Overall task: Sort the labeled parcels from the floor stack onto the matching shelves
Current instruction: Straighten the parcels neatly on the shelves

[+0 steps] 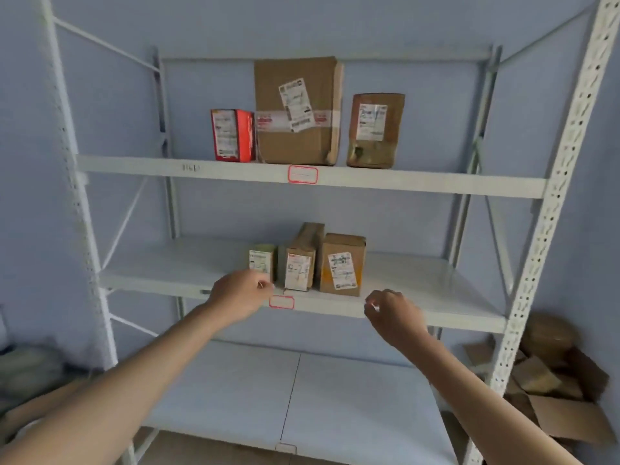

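With three parcels stood on the middle shelf [419, 283], the left hand [235, 297] is seen at the small box [261, 263], the right hand [391, 313] loosely curled and empty; another parcel apparently must be fetched.

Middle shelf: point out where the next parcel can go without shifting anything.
On the middle shelf, bare board runs right of the labelled brown box to the right upright, and left of the small pale box to the left upright. The centre is crowded: three parcels stand close together, the left hand in front of them. The bottom shelf shows bare board.
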